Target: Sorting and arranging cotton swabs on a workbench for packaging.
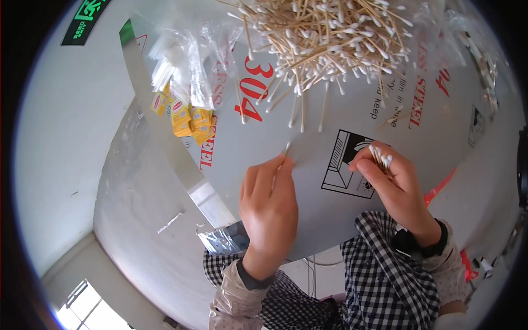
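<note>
The cotton swabs heaped at the far side have pale tan wooden sticks and white tips. The table under them is light grey with red lettering and a black line drawing. At the far left lie yellow sachets with small red marks, beside clear plastic bags. The bundle of swabs in the right hand shows white tips. Near, the clothing is black-and-white check, with beige cuffs.
</note>
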Tool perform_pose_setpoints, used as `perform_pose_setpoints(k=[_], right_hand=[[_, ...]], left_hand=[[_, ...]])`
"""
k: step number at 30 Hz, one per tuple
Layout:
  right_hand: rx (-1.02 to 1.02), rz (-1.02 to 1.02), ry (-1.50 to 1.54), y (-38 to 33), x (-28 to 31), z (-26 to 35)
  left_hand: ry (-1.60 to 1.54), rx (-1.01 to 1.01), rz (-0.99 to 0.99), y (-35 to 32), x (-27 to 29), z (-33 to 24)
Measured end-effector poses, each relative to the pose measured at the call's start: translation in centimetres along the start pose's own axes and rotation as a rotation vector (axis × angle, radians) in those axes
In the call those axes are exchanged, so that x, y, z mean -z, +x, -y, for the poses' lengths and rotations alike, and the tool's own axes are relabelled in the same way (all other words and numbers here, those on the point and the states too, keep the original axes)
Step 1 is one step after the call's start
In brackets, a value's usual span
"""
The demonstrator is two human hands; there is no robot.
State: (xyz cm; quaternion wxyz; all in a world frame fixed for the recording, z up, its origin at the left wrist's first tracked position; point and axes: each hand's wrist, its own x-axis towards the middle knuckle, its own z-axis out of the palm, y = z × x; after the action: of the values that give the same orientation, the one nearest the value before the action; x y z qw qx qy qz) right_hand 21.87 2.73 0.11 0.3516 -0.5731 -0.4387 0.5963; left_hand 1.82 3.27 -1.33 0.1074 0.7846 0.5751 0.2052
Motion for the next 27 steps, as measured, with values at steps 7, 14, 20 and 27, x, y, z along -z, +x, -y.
perform_pose_setpoints(k=[7,14,20,27], right_hand=[[-0.096,0.107,-0.077,-0.2,-0.4,0.0],[0.028,0.083,-0.151,-1.2,0.4,-2.0],[-0.030,0.027,-0.258,-2.0,2.3,-2.2],[-0.029,-0.100,-0.144,-1.2,2.8,-1.1]], left_hand=[[-0.146,0.269,0.041,0.5,0.1,-1.2],[-0.575,0.220,0.063,-1.3,-1.2,-5.4],[-0.551,0.206,0.060,-1.3,-2.3,-4.8],[-0.427,0.296,-0.031,-1.6,0.2,-1.9]])
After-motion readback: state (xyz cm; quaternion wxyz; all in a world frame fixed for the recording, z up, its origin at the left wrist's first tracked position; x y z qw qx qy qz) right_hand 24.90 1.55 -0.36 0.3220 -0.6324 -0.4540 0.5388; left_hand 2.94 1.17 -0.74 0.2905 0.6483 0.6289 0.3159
